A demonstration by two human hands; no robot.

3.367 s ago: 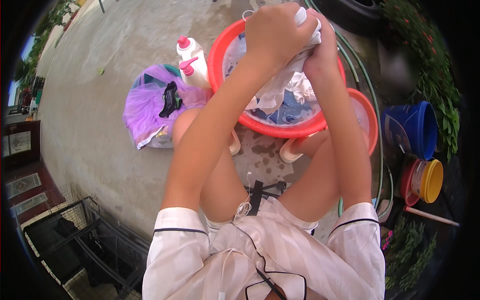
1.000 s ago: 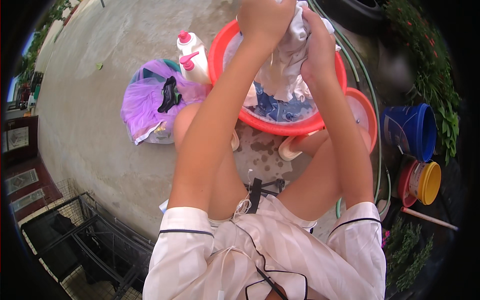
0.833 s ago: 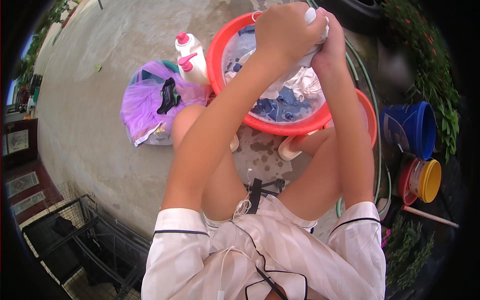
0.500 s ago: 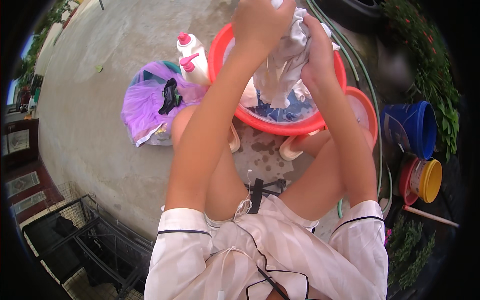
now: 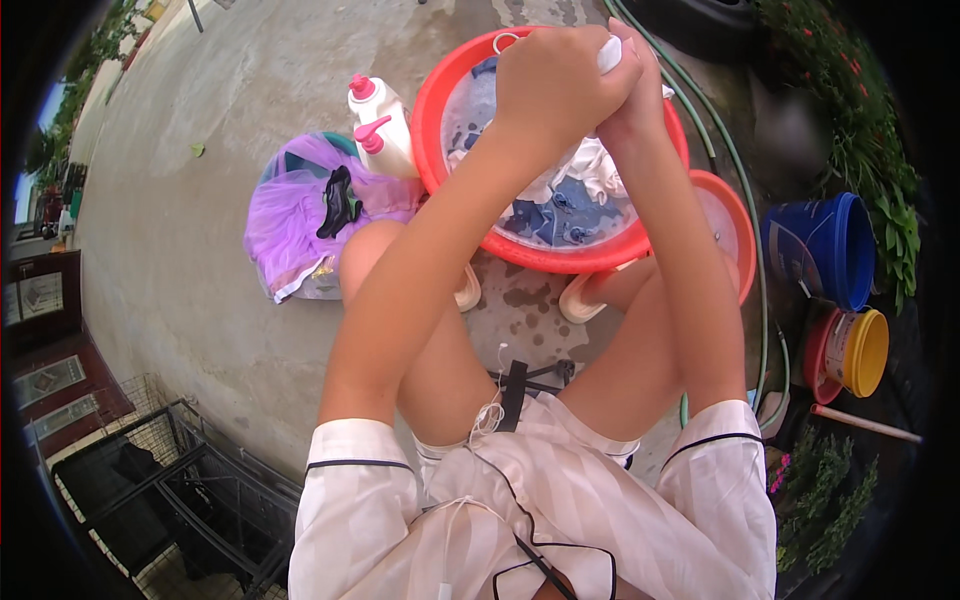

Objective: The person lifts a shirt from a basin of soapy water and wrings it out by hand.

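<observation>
My left hand (image 5: 560,82) is a closed fist over the far half of a red basin (image 5: 590,262). Out of its thumb side pokes a bit of bunched white cloth (image 5: 609,54); most of it is hidden in my grip. Pressed against that fist, my right hand (image 5: 635,98) closes round the same cloth from the other side. In the soapy water below them float blue denim clothes (image 5: 565,212) and a crumpled white garment (image 5: 598,172), partly covered by my forearms.
Left of the basin stand white pump bottles (image 5: 385,125) with pink tops and a tub holding a purple tulle garment (image 5: 290,225). A smaller red basin (image 5: 735,225), a green hose (image 5: 735,170), a blue bucket (image 5: 820,250) and a yellow bucket (image 5: 865,353) are on the right.
The white cloth hung down loosely between my hands before; now it is bunched inside them. Both hands have come together and lower, and more of the denim in the basin shows.
</observation>
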